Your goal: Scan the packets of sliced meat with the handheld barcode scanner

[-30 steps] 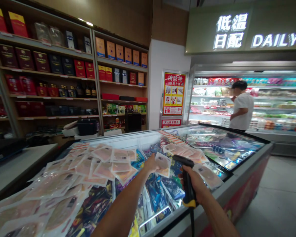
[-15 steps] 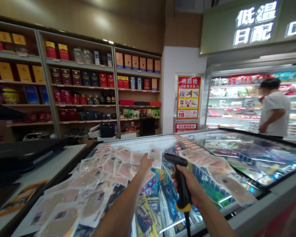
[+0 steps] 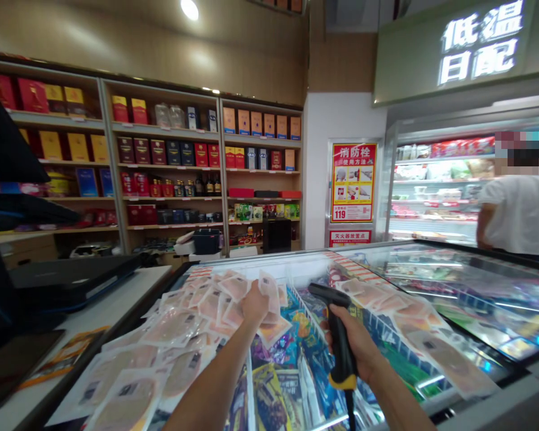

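My left hand (image 3: 255, 305) is closed on the edge of a flat clear packet (image 3: 270, 292), which it holds tilted up over a spread of similar packets. My right hand (image 3: 354, 342) grips the handle of a black and yellow barcode scanner (image 3: 341, 344); its head points left, towards the held packet, with a gap between them. Many flat packets with pinkish or tan round contents and small dark labels (image 3: 170, 326) overlap on the left of the chest freezer's glass top. Another row of such packets (image 3: 415, 320) lies to the right of the scanner.
Colourful bagged goods (image 3: 273, 389) show inside the freezer beneath. On the left, a counter (image 3: 130, 311) carries dark electronic equipment (image 3: 72, 281). Shelves of boxed goods (image 3: 170, 152) line the back wall. A person in a white shirt (image 3: 518, 206) stands by the refrigerated display at right.
The packet in my left hand has tipped from facing up to more upright. My view has turned slightly left. The person at right has turned further away.
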`<state>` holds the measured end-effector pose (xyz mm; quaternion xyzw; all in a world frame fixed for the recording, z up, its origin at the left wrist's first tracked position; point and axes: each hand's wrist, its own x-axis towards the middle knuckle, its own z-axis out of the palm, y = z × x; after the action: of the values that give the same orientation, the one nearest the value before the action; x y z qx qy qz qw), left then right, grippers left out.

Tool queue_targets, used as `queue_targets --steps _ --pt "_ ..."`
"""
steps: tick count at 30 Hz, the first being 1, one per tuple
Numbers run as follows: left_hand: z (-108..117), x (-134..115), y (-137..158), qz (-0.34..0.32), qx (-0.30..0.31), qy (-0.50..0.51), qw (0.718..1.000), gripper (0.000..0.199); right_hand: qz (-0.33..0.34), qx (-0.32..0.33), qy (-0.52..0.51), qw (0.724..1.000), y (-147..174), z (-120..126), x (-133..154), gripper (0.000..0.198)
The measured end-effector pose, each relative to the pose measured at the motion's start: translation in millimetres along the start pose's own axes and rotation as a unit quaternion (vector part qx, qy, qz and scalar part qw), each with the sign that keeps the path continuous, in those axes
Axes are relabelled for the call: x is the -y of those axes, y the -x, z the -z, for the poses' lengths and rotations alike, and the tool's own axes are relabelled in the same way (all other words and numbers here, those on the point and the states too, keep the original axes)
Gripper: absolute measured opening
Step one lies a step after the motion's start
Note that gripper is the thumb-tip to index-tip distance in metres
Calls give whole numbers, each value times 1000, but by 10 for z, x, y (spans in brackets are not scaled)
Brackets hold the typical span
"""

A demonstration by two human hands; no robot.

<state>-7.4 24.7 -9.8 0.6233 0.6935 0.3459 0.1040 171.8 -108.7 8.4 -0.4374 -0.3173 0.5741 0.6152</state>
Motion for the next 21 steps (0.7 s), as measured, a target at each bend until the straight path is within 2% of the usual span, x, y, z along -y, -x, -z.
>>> queue_targets --steps 3,7,11,15,21 --pt "67 33 0 -25 -43 -78 996 43 7 -25 -2 1000 -14 137 59 22" --pt "45 83 -36 -36 -114 -170 978 49 26 -57 3 998 -21 377 149 22" --pt "-84 -29 -28 -106 -158 -173 966 45 33 -95 -9 995 -13 651 228 20" --pt "-308 -379 48 -160 -107 -140 971 49 25 -141 -22 989 3 886 307 17" --pt "-711 -1039 190 -233 44 -81 968 50 27 -169 -34 985 -46 1138 337 18"
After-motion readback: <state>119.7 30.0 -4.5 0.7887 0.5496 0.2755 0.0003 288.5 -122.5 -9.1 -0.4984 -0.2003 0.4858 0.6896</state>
